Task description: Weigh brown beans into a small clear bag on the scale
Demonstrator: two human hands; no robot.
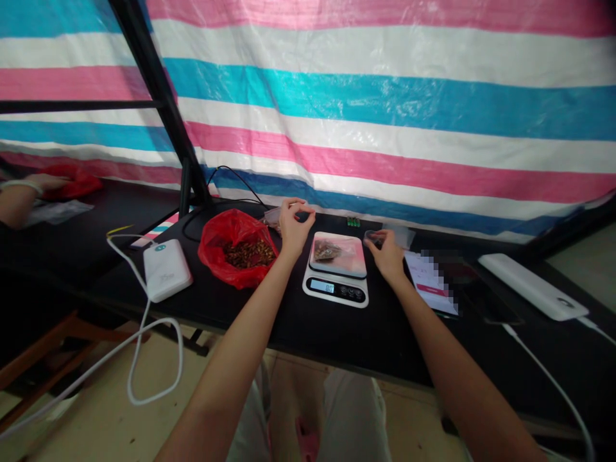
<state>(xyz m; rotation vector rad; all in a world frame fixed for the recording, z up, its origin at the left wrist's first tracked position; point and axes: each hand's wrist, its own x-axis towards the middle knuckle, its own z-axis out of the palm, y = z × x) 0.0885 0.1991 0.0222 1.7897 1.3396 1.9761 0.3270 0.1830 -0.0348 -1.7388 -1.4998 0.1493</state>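
A white kitchen scale (335, 301) stands on the black table, its lit display seeming to read 0.0. On its platform lies a small clear bag with brown contents (326, 250). My left hand (294, 226) hovers past the scale's left edge, thumb and forefinger pinched into a ring; whatever is between the tips is too small to make out. Right of the scale, my right hand (387, 253) has its fingers closed on a small clear plastic piece (372, 237), partly hidden by the fingers. A red plastic bag (214, 247) holding brown dried pieces (248, 254) sits open beside my left forearm.
Clear plastic bags (403, 235) and green batteries (353, 222) lie behind the scale. A lit phone (430, 279), a dark phone (491, 305) and a white power bank (534, 287) lie right. Another white power bank (166, 269) with cable is left. Another person's hand (45, 183) touches red plastic.
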